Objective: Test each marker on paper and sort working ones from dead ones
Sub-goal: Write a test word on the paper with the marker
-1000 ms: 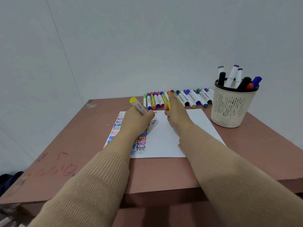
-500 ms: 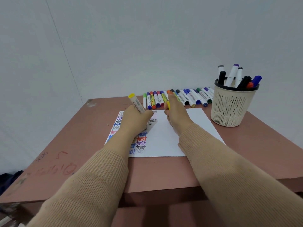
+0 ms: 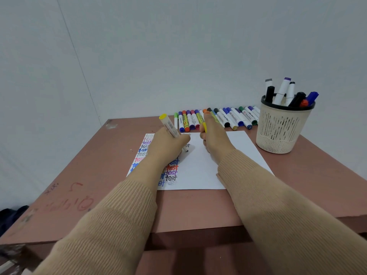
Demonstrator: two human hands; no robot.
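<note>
Indoors, reddish-brown table (image 3: 99, 165), pale wall (image 3: 178, 46).
Left hand (image 3: 166, 144) grips yellow-ended marker (image 3: 169, 126) on white paper (image 3: 238, 147); right hand (image 3: 214, 140) apparently pinches yellow cap (image 3: 204, 127).

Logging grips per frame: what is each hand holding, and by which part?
Left hand grips the yellow-ended marker by its lower barrel, tip at the paper. Right hand pinches a small yellow piece, probably its cap.

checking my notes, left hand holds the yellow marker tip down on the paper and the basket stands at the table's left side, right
Wrong side: the head view shows the basket at the right side of the table. The left hand holds the yellow marker tip down on the paper.
</note>
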